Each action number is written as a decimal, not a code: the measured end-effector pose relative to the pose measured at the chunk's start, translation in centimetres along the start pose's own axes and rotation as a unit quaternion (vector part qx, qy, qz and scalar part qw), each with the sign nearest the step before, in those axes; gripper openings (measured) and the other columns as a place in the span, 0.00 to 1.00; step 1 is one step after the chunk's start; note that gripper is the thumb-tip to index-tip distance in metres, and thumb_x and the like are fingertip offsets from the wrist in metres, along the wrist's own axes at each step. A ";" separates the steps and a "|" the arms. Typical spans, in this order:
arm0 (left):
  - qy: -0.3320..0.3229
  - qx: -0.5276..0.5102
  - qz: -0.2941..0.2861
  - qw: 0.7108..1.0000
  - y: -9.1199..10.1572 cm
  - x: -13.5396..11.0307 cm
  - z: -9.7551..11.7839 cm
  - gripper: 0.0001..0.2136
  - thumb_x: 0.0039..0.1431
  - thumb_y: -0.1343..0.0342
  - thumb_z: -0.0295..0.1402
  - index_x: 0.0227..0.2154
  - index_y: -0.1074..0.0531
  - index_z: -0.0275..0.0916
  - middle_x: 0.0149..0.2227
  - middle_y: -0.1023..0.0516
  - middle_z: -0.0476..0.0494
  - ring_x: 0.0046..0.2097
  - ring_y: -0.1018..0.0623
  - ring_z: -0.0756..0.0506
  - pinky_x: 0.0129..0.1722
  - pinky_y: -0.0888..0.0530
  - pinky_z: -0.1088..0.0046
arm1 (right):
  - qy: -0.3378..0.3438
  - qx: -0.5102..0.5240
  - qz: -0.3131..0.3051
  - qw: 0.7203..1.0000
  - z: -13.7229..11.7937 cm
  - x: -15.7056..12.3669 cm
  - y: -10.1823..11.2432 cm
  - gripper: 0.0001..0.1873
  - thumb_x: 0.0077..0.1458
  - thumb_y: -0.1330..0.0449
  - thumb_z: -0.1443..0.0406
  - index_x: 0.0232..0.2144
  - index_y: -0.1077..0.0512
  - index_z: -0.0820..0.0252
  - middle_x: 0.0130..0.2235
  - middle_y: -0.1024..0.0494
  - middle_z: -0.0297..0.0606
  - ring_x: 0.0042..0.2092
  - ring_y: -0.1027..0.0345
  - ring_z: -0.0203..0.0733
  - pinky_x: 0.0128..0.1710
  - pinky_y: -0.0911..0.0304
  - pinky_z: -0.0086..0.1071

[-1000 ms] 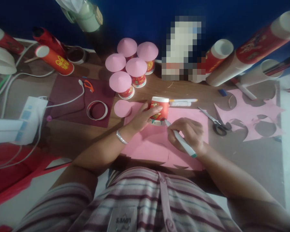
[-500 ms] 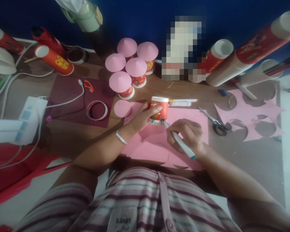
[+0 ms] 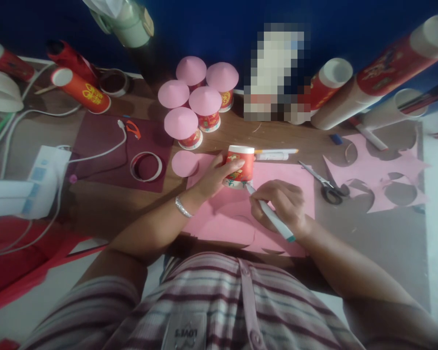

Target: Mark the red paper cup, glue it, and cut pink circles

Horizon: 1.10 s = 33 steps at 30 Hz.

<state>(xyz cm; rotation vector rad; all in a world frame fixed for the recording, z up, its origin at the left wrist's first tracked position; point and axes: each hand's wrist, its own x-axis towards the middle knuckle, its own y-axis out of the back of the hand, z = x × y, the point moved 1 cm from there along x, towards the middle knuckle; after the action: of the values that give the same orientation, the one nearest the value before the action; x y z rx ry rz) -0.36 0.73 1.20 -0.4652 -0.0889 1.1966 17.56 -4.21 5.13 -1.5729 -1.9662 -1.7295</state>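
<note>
A small red paper cup (image 3: pixel 240 166) stands upside down on a pink paper sheet (image 3: pixel 292 177) in the middle of the table. My left hand (image 3: pixel 213 177) is wrapped round the cup's left side and pins it to the sheet. In my right hand (image 3: pixel 281 204) is a white pen (image 3: pixel 272 217) with a green end, held in a pinch. The pen's tip touches the paper at the cup's lower right rim. A cut pink paper disc (image 3: pixel 184 164) lies just left of my left hand.
Several red cups with pink cone lids (image 3: pixel 199 99) stand behind. Scissors (image 3: pixel 324 184) and a cut-up pink sheet (image 3: pixel 383 175) lie to the right, another pen (image 3: pixel 275 154) behind the cup. A tape roll (image 3: pixel 146 166), cables and a white power strip (image 3: pixel 32 182) sit left. Long cup stacks (image 3: pixel 383 73) lie at the back right.
My right hand and the pen have slid a little to the left along the cup's rim. The cup and my left hand have stayed where they were.
</note>
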 end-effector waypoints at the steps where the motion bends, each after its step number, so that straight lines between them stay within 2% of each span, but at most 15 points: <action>1: 0.002 -0.002 0.000 1.000 0.0 0.0 0.0 0.14 0.62 0.38 0.44 0.42 0.24 0.39 0.43 0.19 0.42 0.45 0.20 0.45 0.45 0.25 0.68 | 0.000 0.000 0.001 1.000 0.0 0.0 0.0 0.11 0.56 0.40 0.76 0.34 0.33 0.55 0.25 0.27 0.29 0.25 0.33 0.34 0.24 0.34 0.29; 8: -0.005 0.013 0.010 1.000 -0.1 0.0 0.2 0.12 0.60 0.38 0.43 0.39 0.25 0.40 0.39 0.20 0.45 0.40 0.22 0.46 0.42 0.25 0.69 | 0.003 0.008 0.002 1.000 0.0 0.0 -0.1 0.11 0.56 0.40 0.76 0.35 0.33 0.55 0.26 0.27 0.29 0.25 0.33 0.35 0.25 0.34 0.30; 15: 0.006 -0.010 0.015 1.000 -0.1 0.1 0.2 0.15 0.58 0.36 0.45 0.42 0.25 0.40 0.43 0.18 0.43 0.45 0.20 0.44 0.45 0.24 0.67 | 0.014 0.023 0.019 0.999 0.0 0.2 0.2 0.11 0.56 0.41 0.76 0.34 0.33 0.55 0.25 0.28 0.30 0.25 0.33 0.35 0.24 0.34 0.30; 21: 0.017 -0.028 0.016 0.999 0.0 0.0 0.1 0.16 0.59 0.37 0.45 0.42 0.25 0.38 0.41 0.19 0.42 0.42 0.19 0.44 0.41 0.24 0.68 | 0.025 0.023 0.012 0.999 -0.2 0.2 0.2 0.11 0.55 0.41 0.76 0.34 0.33 0.55 0.25 0.26 0.30 0.25 0.31 0.36 0.25 0.32 0.31; 28: 0.026 -0.042 0.016 0.999 -0.1 0.1 0.0 0.17 0.57 0.36 0.45 0.42 0.25 0.38 0.40 0.19 0.43 0.42 0.18 0.43 0.41 0.23 0.65 | 0.022 0.028 0.008 0.999 -0.2 0.2 0.1 0.12 0.54 0.41 0.77 0.34 0.32 0.55 0.25 0.26 0.29 0.25 0.31 0.35 0.25 0.32 0.30; 33: 0.013 -0.029 0.020 0.999 0.0 0.1 0.1 0.16 0.58 0.36 0.45 0.41 0.25 0.37 0.39 0.20 0.43 0.41 0.18 0.44 0.40 0.24 0.66 | 0.023 0.025 0.002 0.999 -0.1 0.1 -0.1 0.13 0.55 0.41 0.77 0.34 0.33 0.55 0.25 0.26 0.29 0.25 0.31 0.35 0.26 0.32 0.31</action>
<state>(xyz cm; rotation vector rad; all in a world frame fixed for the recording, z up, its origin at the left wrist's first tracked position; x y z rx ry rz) -0.37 0.83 1.26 -0.5353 -0.0932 1.2294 17.42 -4.20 5.18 -1.5069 -1.9665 -1.6868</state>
